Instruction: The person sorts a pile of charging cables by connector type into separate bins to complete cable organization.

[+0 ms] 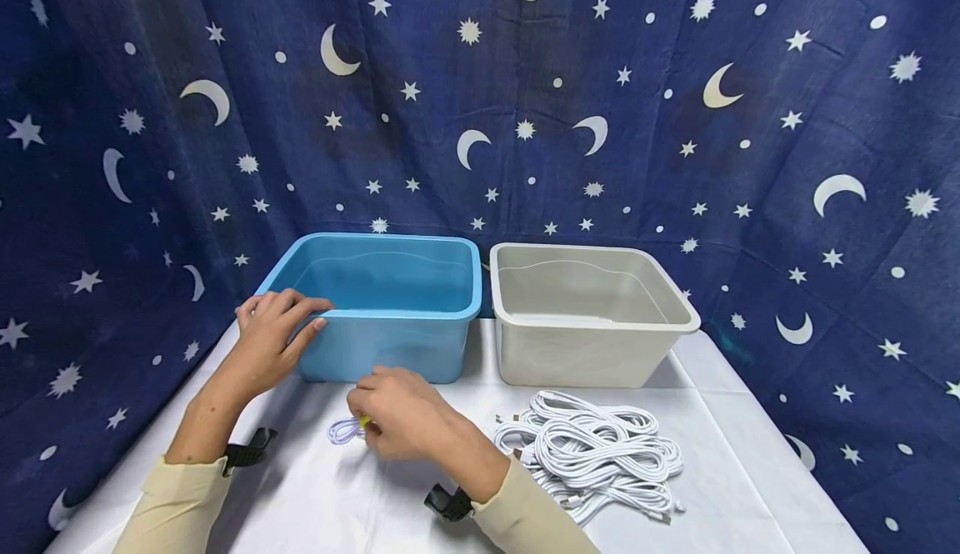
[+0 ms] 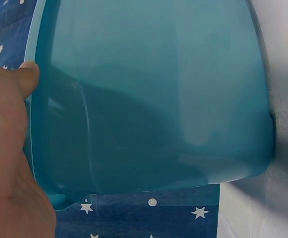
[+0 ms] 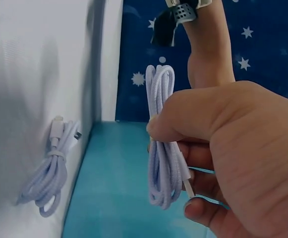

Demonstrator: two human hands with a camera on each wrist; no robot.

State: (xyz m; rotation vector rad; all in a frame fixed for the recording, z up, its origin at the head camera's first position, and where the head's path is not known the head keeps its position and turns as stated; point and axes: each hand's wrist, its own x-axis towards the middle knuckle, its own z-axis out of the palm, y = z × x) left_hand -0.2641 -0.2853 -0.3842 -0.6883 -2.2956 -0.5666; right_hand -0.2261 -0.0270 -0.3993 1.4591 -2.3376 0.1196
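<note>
My left hand holds the front left rim of a blue plastic bin, with fingers over the edge and the thumb on the outer face. In the left wrist view the bin's outer wall fills most of the picture. My right hand pinches a coiled lavender braided cable with a yellowish tie, in front of that bin. The cable's looped end pokes out left of the fingers in the head view. A second tied, coiled cable lies on the white cloth below, seen in the right wrist view.
To the right of the blue bin stands a beige bin. In front of it lies a pile of coiled white cables, close to my right forearm. A dark blue curtain with moons and stars surrounds the white-covered table.
</note>
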